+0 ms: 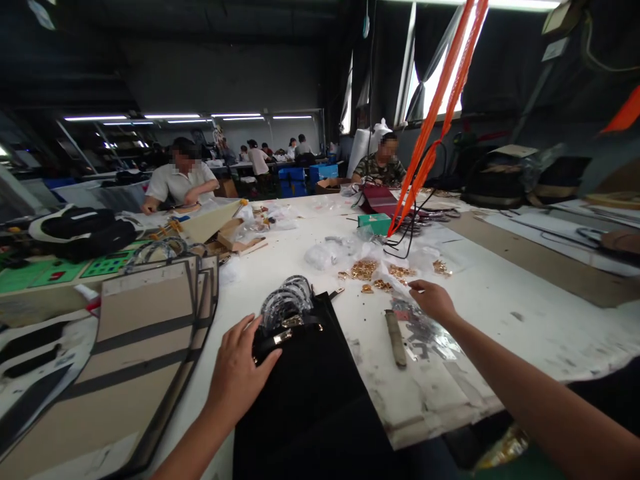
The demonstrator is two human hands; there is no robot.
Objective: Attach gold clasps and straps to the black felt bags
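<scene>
My left hand lies with fingers spread on the upper left edge of a black bag panel, beside a small gold metal fitting. Handles wrapped in clear plastic rise behind that edge. Over the table, my right hand has thumb and fingers drawn together beside clear plastic and small gold fittings. Whatever is between those fingertips, if anything, is too small to make out. Below it are a worn, tape-wrapped bar and flat shiny pieces.
Stacked grey-brown panels stand on the left. An orange strap hangs down near a green box. More gold fittings lie on the white table. Two people sit across it, others farther back.
</scene>
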